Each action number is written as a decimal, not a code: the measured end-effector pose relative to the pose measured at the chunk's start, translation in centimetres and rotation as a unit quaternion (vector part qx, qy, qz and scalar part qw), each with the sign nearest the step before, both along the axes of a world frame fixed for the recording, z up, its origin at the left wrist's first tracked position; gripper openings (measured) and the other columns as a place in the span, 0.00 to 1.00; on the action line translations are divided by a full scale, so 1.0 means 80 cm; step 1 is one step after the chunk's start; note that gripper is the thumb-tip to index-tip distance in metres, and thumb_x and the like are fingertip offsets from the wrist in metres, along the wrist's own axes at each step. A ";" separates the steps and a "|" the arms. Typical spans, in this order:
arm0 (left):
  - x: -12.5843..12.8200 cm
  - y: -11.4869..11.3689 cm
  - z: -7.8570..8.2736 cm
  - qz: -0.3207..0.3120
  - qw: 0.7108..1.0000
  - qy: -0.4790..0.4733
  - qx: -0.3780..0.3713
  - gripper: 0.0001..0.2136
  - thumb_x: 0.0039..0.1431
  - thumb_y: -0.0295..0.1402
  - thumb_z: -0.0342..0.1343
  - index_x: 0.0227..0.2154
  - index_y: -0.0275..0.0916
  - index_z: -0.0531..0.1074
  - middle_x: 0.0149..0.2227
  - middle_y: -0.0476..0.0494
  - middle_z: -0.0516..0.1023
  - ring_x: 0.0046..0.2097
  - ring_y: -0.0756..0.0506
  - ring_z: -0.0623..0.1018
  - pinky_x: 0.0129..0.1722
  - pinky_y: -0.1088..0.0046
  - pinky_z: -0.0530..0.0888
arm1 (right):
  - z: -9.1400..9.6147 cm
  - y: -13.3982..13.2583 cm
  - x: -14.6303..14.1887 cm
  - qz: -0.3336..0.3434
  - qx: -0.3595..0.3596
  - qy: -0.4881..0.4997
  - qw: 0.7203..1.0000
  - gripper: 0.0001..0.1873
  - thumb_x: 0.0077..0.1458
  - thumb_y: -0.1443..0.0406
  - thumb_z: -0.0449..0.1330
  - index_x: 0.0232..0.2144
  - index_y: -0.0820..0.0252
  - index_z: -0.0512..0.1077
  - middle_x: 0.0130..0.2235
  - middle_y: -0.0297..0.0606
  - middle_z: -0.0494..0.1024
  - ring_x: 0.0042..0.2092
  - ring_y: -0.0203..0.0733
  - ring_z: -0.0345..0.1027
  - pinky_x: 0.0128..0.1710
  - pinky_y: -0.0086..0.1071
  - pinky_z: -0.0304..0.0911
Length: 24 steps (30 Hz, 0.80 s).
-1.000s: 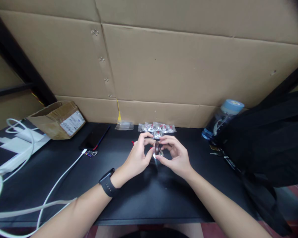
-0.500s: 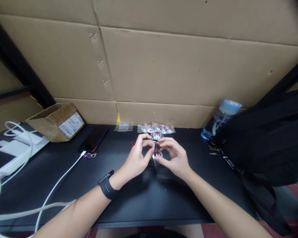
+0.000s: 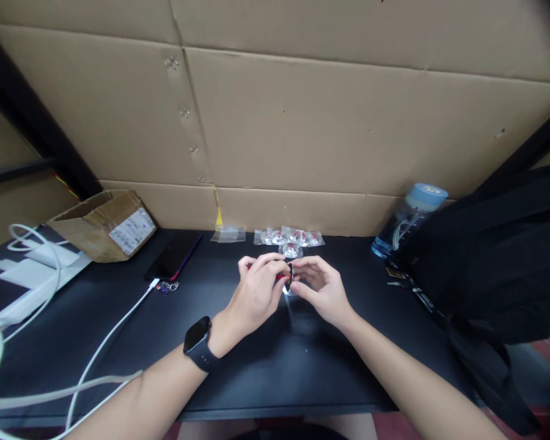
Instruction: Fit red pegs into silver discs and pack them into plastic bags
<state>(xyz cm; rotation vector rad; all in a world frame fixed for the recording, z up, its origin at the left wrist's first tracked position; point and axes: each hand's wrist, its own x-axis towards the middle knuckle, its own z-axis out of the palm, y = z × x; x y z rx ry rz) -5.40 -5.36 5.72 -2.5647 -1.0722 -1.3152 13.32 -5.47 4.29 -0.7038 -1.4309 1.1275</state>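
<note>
My right hand (image 3: 323, 287) pinches a thin round disc (image 3: 291, 269) by its rim. It stands on edge, facing my left hand, and looks dark from here. My left hand (image 3: 259, 290) is closed, with a small red piece (image 3: 282, 277) at its fingertips against the disc; fingers hide most of that piece and its exact kind. Just below the disc shows a shiny silver round piece (image 3: 288, 293). Beyond my fingers lie several silver round pieces with red parts in clear plastic bags (image 3: 291, 250).
At left are a cardboard box (image 3: 103, 223), a phone (image 3: 174, 256), a white cable (image 3: 110, 333) and a keyring (image 3: 167, 287). Empty-looking clear bags (image 3: 228, 234) lie by the cardboard wall (image 3: 293, 134). At right stand a water bottle (image 3: 407, 217) and a black bag (image 3: 490, 256).
My left hand has turned palm down and let go of the disc's edge, bringing a red piece to its face. My right hand still holds the disc.
</note>
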 end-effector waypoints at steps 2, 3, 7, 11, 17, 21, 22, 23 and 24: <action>0.000 0.000 0.000 0.003 1.000 0.000 0.006 0.08 0.68 0.24 0.51 0.46 0.41 0.65 0.43 0.45 0.82 0.55 0.42 0.77 0.48 0.61 0.59 | 0.001 0.000 0.000 0.008 -0.036 0.012 0.999 0.19 0.51 0.61 0.73 0.44 0.55 0.73 0.44 0.39 0.80 0.43 0.42 0.77 0.44 0.35 0.73; 0.000 0.000 0.000 0.006 1.000 -0.002 0.008 0.07 0.68 0.24 0.52 0.45 0.41 0.65 0.43 0.45 0.82 0.55 0.42 0.78 0.48 0.61 0.59 | 0.001 0.001 0.001 0.007 -0.050 0.017 0.999 0.18 0.51 0.60 0.73 0.43 0.55 0.74 0.43 0.39 0.80 0.42 0.41 0.78 0.42 0.34 0.73; 0.001 0.000 -0.001 0.013 1.000 -0.018 0.020 0.07 0.67 0.25 0.54 0.44 0.41 0.66 0.41 0.48 0.83 0.55 0.42 0.78 0.49 0.61 0.58 | 0.003 0.004 0.001 0.002 -0.079 0.003 0.997 0.15 0.54 0.54 0.70 0.36 0.57 0.75 0.32 0.35 0.80 0.31 0.38 0.75 0.34 0.32 0.72; 0.001 0.000 -0.003 0.018 0.999 -0.023 0.024 0.06 0.66 0.26 0.56 0.43 0.42 0.68 0.40 0.48 0.83 0.54 0.42 0.78 0.49 0.60 0.57 | 0.003 0.006 0.002 0.006 -0.091 -0.006 0.996 0.17 0.59 0.52 0.65 0.31 0.59 0.76 0.26 0.34 0.77 0.28 0.38 0.73 0.31 0.33 0.72; 0.001 -0.001 -0.004 0.044 0.998 -0.028 0.035 0.04 0.66 0.27 0.56 0.41 0.41 0.70 0.39 0.47 0.84 0.54 0.41 0.78 0.48 0.60 0.57 | 0.004 0.006 0.006 0.021 -0.103 -0.005 0.994 0.13 0.55 0.56 0.69 0.37 0.60 0.80 0.31 0.38 0.82 0.30 0.39 0.75 0.33 0.34 0.74; 0.001 -0.002 -0.001 0.046 0.998 -0.037 0.036 0.04 0.66 0.26 0.56 0.41 0.41 0.69 0.38 0.48 0.83 0.53 0.42 0.78 0.48 0.60 0.57 | 0.002 0.006 0.006 0.016 -0.128 0.021 0.991 0.15 0.47 0.60 0.75 0.37 0.58 0.81 0.33 0.38 0.84 0.32 0.41 0.78 0.35 0.34 0.75; 0.001 -0.002 -0.001 0.045 0.998 -0.037 0.033 0.04 0.66 0.26 0.56 0.41 0.41 0.69 0.38 0.48 0.83 0.53 0.42 0.78 0.48 0.60 0.57 | 0.001 0.006 0.005 0.010 -0.130 0.022 0.991 0.15 0.45 0.61 0.75 0.37 0.58 0.81 0.33 0.38 0.84 0.33 0.42 0.79 0.36 0.34 0.75; 0.001 -0.002 0.000 0.044 0.998 -0.035 0.030 0.04 0.66 0.26 0.56 0.41 0.41 0.69 0.38 0.48 0.83 0.53 0.42 0.78 0.48 0.61 0.57 | 0.000 0.006 0.005 0.002 -0.131 0.020 0.991 0.15 0.44 0.61 0.76 0.36 0.58 0.82 0.33 0.38 0.84 0.33 0.42 0.79 0.36 0.34 0.75; 0.001 -0.002 -0.001 0.044 0.998 -0.034 0.027 0.04 0.66 0.26 0.55 0.41 0.41 0.69 0.38 0.48 0.83 0.53 0.42 0.78 0.47 0.61 0.57 | -0.001 0.006 0.004 -0.007 -0.132 0.017 0.991 0.15 0.43 0.61 0.76 0.36 0.58 0.82 0.33 0.38 0.84 0.34 0.43 0.79 0.37 0.35 0.75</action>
